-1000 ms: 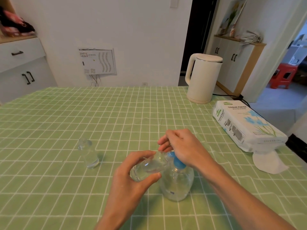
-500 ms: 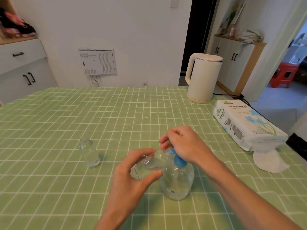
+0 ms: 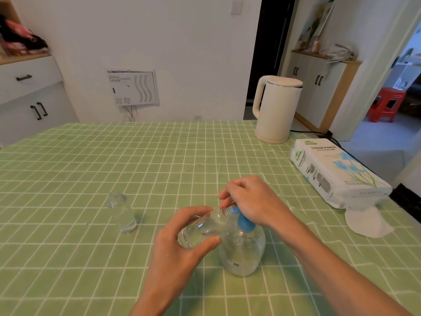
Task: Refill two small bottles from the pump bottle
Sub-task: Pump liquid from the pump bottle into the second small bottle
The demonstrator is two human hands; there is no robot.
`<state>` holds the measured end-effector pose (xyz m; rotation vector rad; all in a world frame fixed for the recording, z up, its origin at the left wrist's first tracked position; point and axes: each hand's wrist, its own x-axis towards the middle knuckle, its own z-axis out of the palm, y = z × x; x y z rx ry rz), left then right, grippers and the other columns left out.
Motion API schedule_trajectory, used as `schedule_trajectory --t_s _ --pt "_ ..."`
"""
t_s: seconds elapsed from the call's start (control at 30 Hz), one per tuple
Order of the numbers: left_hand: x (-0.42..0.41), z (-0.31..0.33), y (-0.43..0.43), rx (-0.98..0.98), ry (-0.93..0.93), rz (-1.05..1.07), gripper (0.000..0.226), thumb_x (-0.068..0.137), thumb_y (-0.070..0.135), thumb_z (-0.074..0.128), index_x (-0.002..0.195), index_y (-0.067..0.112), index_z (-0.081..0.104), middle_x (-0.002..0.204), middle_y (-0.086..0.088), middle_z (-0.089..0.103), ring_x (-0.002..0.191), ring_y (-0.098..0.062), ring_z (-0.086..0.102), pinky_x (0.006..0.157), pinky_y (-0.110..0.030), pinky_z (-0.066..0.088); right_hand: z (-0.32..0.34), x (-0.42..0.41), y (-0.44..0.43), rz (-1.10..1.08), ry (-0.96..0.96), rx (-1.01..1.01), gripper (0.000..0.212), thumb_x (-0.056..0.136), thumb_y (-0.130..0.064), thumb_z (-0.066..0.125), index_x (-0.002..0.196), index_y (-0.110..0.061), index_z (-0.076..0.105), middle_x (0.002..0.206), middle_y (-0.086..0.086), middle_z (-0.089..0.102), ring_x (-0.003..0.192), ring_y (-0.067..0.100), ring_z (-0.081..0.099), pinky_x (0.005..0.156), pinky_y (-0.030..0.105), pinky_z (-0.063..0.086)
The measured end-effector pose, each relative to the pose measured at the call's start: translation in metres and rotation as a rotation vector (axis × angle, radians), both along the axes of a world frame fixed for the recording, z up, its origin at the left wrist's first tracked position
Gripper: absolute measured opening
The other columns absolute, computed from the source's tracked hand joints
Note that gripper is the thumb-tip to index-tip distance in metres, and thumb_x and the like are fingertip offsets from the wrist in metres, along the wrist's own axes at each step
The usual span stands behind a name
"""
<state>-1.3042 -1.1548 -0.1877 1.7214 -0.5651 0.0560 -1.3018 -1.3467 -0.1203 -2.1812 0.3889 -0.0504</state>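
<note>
The pump bottle [image 3: 242,252] stood on the table [image 3: 68,258]; my right hand [image 3: 252,200] closed over its pump, my left hand [image 3: 182,238] gripped a tilted bottle [image 3: 202,229] at the spout. I judged slow presses best. The second bottle [image 3: 121,213] waited well left

2 small bottles [image 3: 122,213] – 1 pump bottle [image 3: 242,252]

At your one o'clock a white kettle [image 3: 276,108] stands on the green checked surface [image 3: 91,167]; at two o'clock lies a tissue pack [image 3: 337,172].
</note>
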Motion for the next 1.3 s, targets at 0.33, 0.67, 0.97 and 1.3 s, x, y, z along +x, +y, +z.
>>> schedule_trajectory --t_s 0.33,0.67,0.97,1.3 --pt "0.001 0.001 -0.003 -0.028 -0.005 -0.013 0.048 0.07 0.026 0.089 0.114 0.037 0.073 0.116 0.014 0.078 0.112 -0.01 0.073 0.094 -0.008 0.048 0.001 0.002 -0.001 -0.019 0.007 0.022 0.036 0.101 -0.029 0.051 0.085 -0.022 0.081 0.08 -0.008 0.082 0.087 0.009 0.076 0.096 0.04 0.059" --pt "0.001 -0.005 -0.001 -0.008 -0.004 0.0 0.05 0.071 0.017 0.094 0.113 0.035 0.074 0.114 0.013 0.078 0.111 -0.009 0.072 0.092 -0.005 0.047 -0.007 0.001 0.0 -0.02 0.025 0.001 0.039 0.101 -0.031 0.05 0.079 -0.021 0.081 0.075 -0.013 0.08 0.084 0.008 0.076 0.095 0.04 0.06" --pt "0.0 0.001 0.0 0.002 -0.01 -0.005 0.051 0.073 0.006 0.093 0.113 0.032 0.075 0.114 0.013 0.078 0.111 -0.011 0.073 0.094 -0.007 0.047 0.009 -0.001 0.002 -0.006 0.033 -0.117 0.044 0.095 -0.035 0.051 0.1 0.001 0.076 0.096 0.014 0.081 0.101 0.037 0.074 0.096 0.056 0.06" --pt "0.001 -0.004 0.0 0.011 -0.016 0.002 0.054 0.072 0.006 0.094 0.112 0.036 0.075 0.113 0.015 0.078 0.111 -0.007 0.072 0.092 -0.005 0.047 -0.005 0.002 0.001 -0.055 0.072 -0.023 0.038 0.1 -0.032 0.052 0.078 -0.023 0.081 0.078 -0.012 0.08 0.086 0.009 0.075 0.094 0.038 0.058"
